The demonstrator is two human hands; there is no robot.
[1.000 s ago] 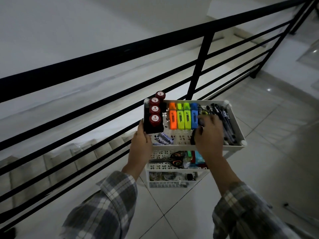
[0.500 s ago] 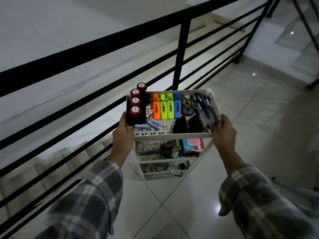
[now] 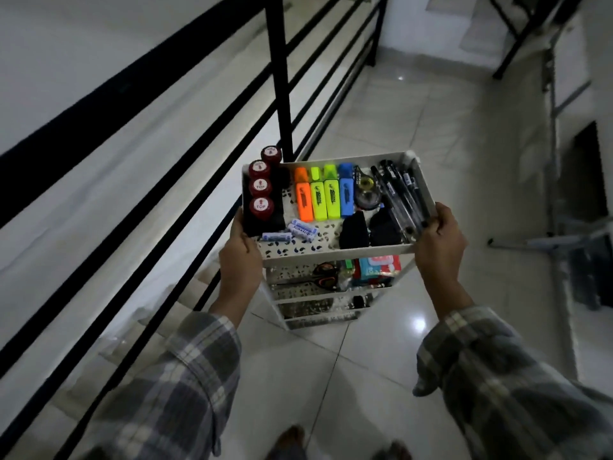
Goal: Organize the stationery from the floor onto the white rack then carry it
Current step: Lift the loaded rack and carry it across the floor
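Note:
I hold the white rack (image 3: 335, 255) off the floor in front of me, with three tiers stacked below one another. My left hand (image 3: 239, 257) grips its left edge and my right hand (image 3: 439, 242) grips its right edge. The top tier carries red-capped stamps (image 3: 261, 194), several highlighters (image 3: 320, 195), black pens (image 3: 401, 194), correction tape (image 3: 366, 190), two black erasers (image 3: 368, 231) and small white tubes (image 3: 292, 233). Scissors (image 3: 323, 277) and a colourful pack (image 3: 376, 265) lie on the middle tier. The lowest tier is mostly hidden.
A black metal railing (image 3: 280, 78) runs along my left, with stairs (image 3: 185, 293) dropping behind it. White glossy floor tiles (image 3: 398, 121) stretch ahead. A metal stand (image 3: 550, 127) and dark items are at the right wall. My feet (image 3: 341, 446) show at the bottom.
My right hand left the top tier's contents and took the rack's right edge. I have moved forward along the railing, and the view has swung to the right.

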